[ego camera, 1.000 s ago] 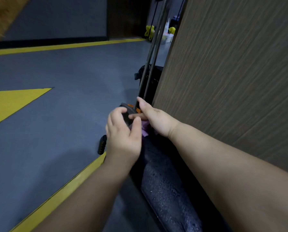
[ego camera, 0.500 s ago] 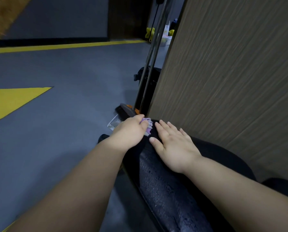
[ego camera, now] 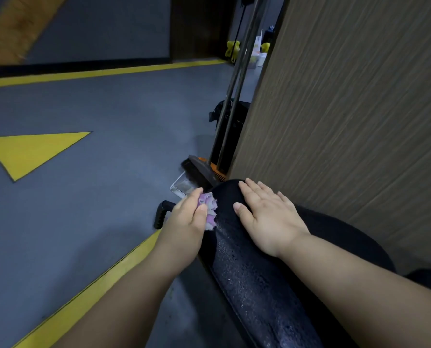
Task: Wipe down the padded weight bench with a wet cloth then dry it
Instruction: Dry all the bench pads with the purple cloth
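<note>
The black padded bench [ego camera: 254, 277] runs from the lower right up to the middle, its surface speckled with water drops. My left hand [ego camera: 186, 222] grips a bunched pink and white cloth [ego camera: 209, 209] against the bench's left edge near its far end. My right hand [ego camera: 267, 214] lies flat on top of the pad, fingers straight, just right of the cloth.
A wood-grain wall panel [ego camera: 347, 109] stands close on the right. Beyond the bench end lie a broom head with orange trim [ego camera: 201, 169], a clear tray [ego camera: 181, 188] and metal poles [ego camera: 237, 91]. A black rubber handle [ego camera: 161, 214] sticks out at floor level. Grey floor with yellow lines lies left.
My right hand came off the far end of the bench and now lies flat on the pad. My left hand with the cloth has slid back a little along the left edge.
</note>
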`<action>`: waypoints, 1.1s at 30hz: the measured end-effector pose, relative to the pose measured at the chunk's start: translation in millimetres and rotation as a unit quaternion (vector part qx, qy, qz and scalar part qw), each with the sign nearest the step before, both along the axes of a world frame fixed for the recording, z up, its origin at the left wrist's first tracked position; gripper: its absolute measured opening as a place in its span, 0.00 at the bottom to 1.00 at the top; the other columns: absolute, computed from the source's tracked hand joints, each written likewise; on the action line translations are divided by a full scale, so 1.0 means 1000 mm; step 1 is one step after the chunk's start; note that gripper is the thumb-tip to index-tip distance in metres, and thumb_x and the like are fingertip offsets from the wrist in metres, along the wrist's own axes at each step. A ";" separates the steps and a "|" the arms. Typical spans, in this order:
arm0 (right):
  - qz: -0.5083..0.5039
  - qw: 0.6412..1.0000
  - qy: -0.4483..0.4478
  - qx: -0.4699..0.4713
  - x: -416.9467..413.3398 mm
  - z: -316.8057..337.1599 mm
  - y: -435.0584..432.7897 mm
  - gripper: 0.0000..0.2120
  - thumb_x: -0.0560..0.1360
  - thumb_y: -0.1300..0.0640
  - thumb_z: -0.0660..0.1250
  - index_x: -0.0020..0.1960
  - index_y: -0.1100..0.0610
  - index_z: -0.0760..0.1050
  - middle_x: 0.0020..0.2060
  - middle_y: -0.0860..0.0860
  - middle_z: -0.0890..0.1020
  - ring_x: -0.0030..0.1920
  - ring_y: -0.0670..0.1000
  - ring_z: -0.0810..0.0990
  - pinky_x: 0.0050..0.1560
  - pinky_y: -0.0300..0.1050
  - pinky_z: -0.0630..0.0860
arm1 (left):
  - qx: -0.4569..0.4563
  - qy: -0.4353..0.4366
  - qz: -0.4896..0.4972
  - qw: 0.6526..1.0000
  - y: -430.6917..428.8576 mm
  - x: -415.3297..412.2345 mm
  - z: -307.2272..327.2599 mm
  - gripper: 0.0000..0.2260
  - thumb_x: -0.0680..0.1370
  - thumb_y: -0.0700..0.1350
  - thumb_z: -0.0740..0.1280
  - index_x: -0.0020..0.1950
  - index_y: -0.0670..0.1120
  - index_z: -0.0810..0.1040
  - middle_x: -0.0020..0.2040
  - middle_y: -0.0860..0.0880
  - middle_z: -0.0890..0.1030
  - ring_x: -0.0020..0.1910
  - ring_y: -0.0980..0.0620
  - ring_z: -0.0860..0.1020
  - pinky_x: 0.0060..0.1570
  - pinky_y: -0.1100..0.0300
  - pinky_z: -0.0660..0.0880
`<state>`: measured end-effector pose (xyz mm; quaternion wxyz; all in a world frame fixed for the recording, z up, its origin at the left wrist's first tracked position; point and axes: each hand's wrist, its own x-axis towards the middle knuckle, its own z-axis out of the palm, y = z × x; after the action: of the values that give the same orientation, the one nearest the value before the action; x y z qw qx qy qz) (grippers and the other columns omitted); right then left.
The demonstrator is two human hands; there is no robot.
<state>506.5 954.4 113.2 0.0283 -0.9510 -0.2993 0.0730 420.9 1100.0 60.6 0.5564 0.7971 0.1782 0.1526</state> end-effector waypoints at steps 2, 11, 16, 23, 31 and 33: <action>0.000 1.000 -0.002 0.000 0.000 0.000 0.000 0.28 0.81 0.41 0.44 0.78 0.47 0.45 0.77 0.42 0.47 0.76 0.44 0.43 0.76 0.51 0.43 | -0.026 0.021 -0.022 0.999 0.008 0.019 0.002 0.19 0.84 0.47 0.56 0.74 0.49 0.67 0.71 0.51 0.70 0.71 0.54 0.66 0.71 0.63 0.58; -0.005 1.000 -0.003 0.002 0.000 0.002 0.002 0.27 0.81 0.41 0.44 0.78 0.46 0.46 0.77 0.42 0.48 0.77 0.44 0.44 0.76 0.50 0.44 | -0.128 0.027 -0.064 0.989 0.022 0.048 -0.007 0.16 0.84 0.50 0.57 0.70 0.52 0.72 0.66 0.52 0.76 0.67 0.54 0.72 0.72 0.53 0.63; -0.005 1.000 -0.010 0.007 0.000 0.000 0.002 0.27 0.81 0.41 0.44 0.78 0.46 0.47 0.77 0.42 0.49 0.77 0.45 0.46 0.76 0.52 0.46 | -0.073 -0.061 0.035 0.995 -0.009 -0.004 -0.022 0.20 0.84 0.49 0.54 0.76 0.48 0.63 0.73 0.52 0.67 0.71 0.60 0.64 0.69 0.71 0.56; -0.006 1.000 -0.020 0.004 0.002 -0.001 0.002 0.27 0.81 0.42 0.45 0.78 0.46 0.48 0.77 0.43 0.50 0.77 0.45 0.47 0.75 0.52 0.48 | -0.096 -0.102 0.090 0.986 -0.069 -0.045 -0.027 0.24 0.77 0.54 0.50 0.70 0.66 0.46 0.76 0.63 0.46 0.71 0.75 0.44 0.65 0.81 0.43; -0.008 1.000 -0.024 0.003 0.002 -0.002 0.002 0.27 0.81 0.42 0.45 0.78 0.46 0.48 0.77 0.43 0.50 0.77 0.46 0.48 0.75 0.52 0.49 | -0.124 -0.073 0.054 0.988 -0.015 -0.001 -0.021 0.24 0.82 0.50 0.55 0.78 0.48 0.57 0.76 0.50 0.61 0.75 0.57 0.58 0.73 0.66 0.52; -0.005 1.000 -0.029 0.001 0.002 -0.002 0.002 0.27 0.81 0.42 0.45 0.78 0.46 0.49 0.77 0.43 0.51 0.77 0.46 0.49 0.75 0.52 0.50 | -0.086 -0.083 0.091 0.989 -0.031 -0.010 -0.023 0.24 0.83 0.47 0.54 0.78 0.45 0.55 0.77 0.51 0.57 0.75 0.60 0.54 0.69 0.74 0.47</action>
<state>508.7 956.6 111.3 0.0211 -0.9541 -0.2952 0.0449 410.9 1068.8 38.1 0.6194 0.7117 0.2151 0.2523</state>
